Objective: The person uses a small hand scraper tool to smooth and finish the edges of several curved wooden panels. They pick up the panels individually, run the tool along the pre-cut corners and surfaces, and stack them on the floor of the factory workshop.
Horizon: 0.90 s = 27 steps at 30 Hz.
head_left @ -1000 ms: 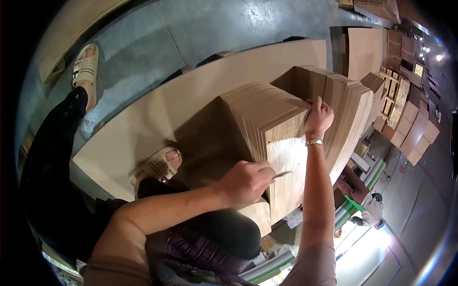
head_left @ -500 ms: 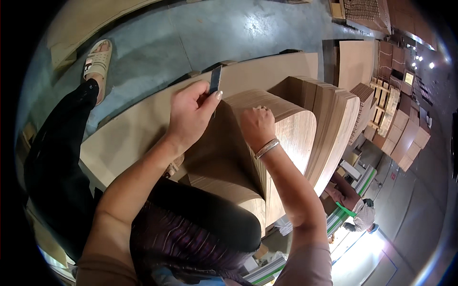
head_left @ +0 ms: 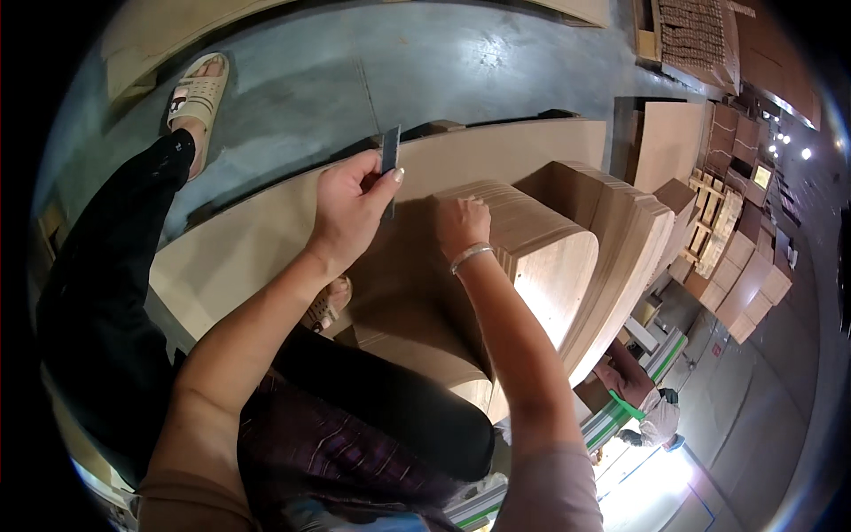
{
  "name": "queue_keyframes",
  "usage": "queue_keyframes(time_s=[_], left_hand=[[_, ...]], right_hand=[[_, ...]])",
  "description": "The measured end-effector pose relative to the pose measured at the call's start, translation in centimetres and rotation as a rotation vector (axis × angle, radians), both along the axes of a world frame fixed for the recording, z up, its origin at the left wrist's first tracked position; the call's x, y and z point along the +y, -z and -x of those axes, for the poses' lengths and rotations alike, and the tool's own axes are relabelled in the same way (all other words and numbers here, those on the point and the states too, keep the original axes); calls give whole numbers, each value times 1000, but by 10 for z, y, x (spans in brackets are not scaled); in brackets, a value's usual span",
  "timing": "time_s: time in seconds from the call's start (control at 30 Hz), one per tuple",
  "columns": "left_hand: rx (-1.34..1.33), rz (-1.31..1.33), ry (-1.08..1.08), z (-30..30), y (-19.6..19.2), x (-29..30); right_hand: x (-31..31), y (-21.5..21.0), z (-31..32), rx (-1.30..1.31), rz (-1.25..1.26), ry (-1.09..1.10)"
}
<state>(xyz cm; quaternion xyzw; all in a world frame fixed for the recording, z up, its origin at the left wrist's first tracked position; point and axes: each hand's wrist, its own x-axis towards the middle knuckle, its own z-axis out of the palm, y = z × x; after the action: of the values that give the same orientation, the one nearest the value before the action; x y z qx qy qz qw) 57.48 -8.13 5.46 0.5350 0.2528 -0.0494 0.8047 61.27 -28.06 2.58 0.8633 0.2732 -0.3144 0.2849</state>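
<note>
Your left hand (head_left: pixel 347 211) was closed in a pinch on a thin dark blade (head_left: pixel 390 156), a flat scraper by the look of it, held upright just above the near end of the stack of curved plywood panels (head_left: pixel 532 257). Your right hand (head_left: pixel 460 226) lay on top of that stack, fingers curled over its layered edge; I could not tell whether it gripped a panel or only steadied the pile. The stack stood on edge in front of your knees, beside a second, taller stack (head_left: pixel 620 222), with a large flat board (head_left: pixel 266 239) on the floor behind.

The risk, as I judged it, was the blade: your right fingers sat close to its path, so a slip off the plywood edge could have carried it into them. The panels stood on edge, so leaning hard could have tipped them towards your sandalled foot (head_left: pixel 326 304).
</note>
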Motion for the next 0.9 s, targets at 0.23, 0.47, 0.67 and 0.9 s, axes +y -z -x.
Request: queue_keyframes(time_s=[0.23,0.47,0.67,0.9], left_hand=[[64,-133,59,-2,18,21],[89,-101,113,-2,18,11],[88,-143,148,5,24,17],[179,-216,240,9,52,-3]], right_hand=[[1,71,3,-120,194,63],[0,87,-2,-182,160,58],[15,89,-13,20,164,175],[8,51,-61,-97,-123,291]])
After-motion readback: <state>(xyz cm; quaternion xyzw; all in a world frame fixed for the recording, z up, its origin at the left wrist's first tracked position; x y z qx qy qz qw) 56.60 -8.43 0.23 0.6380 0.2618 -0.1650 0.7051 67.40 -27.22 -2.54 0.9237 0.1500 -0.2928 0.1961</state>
